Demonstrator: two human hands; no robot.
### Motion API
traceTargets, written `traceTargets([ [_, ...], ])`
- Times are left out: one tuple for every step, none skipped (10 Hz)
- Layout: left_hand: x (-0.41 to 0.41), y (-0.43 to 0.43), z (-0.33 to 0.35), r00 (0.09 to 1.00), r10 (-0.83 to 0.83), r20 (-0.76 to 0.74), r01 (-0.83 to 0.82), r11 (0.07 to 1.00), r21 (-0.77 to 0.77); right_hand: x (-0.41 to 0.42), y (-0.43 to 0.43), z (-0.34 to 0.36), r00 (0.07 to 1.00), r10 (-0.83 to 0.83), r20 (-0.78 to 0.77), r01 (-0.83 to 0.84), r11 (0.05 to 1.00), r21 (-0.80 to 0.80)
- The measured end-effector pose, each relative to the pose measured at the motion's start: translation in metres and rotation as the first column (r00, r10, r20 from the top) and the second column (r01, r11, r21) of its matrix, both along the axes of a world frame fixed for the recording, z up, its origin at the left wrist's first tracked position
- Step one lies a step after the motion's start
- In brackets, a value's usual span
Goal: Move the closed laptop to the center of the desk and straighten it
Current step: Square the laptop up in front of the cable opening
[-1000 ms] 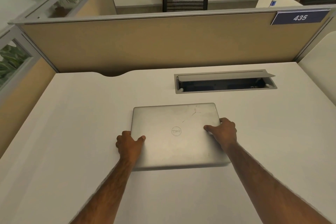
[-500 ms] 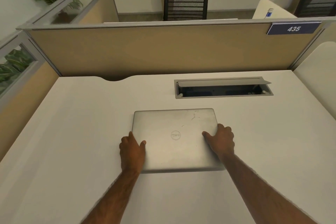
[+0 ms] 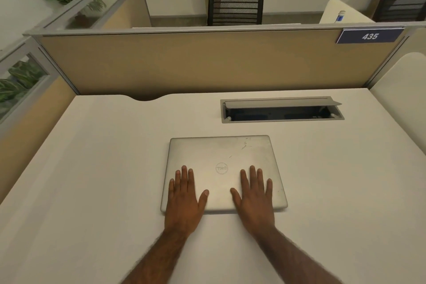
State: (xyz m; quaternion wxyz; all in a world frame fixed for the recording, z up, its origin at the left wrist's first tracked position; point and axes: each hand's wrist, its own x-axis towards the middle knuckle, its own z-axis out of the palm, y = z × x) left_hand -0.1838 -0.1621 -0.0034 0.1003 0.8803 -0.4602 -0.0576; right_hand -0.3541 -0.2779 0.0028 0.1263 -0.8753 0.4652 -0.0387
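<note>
A closed silver laptop (image 3: 221,154) lies flat near the middle of the white desk (image 3: 92,168), its edges roughly square to the desk's front. My left hand (image 3: 184,198) rests palm-down on the lid's near left part with fingers spread. On the near right part my right hand (image 3: 253,196) lies flat the same way. Neither hand grips an edge.
An open cable box (image 3: 281,110) with a raised grey flap is set into the desk behind the laptop, to the right. A tan partition (image 3: 207,62) with a blue "435" sign (image 3: 368,36) closes the back. Side panels stand left and right.
Both hands left the laptop's side edges and now lie flat on the lid. The laptop looks squarer to the desk than before. The camera tilted up a little.
</note>
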Motion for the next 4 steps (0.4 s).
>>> traceTargets([
  [-0.002, -0.001, -0.001, 1.0, 0.006, 0.016, -0.006, 1.0, 0.025, -0.002, 0.0, 0.0, 0.999, 0.01, -0.041, -0.01, 1.0, -0.007],
  [-0.003, 0.001, 0.002, 1.0, 0.018, 0.015, -0.019, 0.997, 0.072, -0.001, 0.003, 0.0, 0.998, 0.006, -0.062, -0.007, 1.0, -0.012],
  [-0.002, 0.0, 0.007, 1.0, 0.008, -0.008, -0.007, 0.995, 0.097, 0.0, 0.005, 0.01, 0.997, -0.007, -0.075, 0.006, 1.0, -0.013],
  [-0.005, -0.001, 0.018, 1.0, -0.001, -0.013, 0.002, 0.998, 0.056, 0.0, 0.004, 0.019, 1.0, -0.008, -0.03, 0.006, 0.997, -0.083],
])
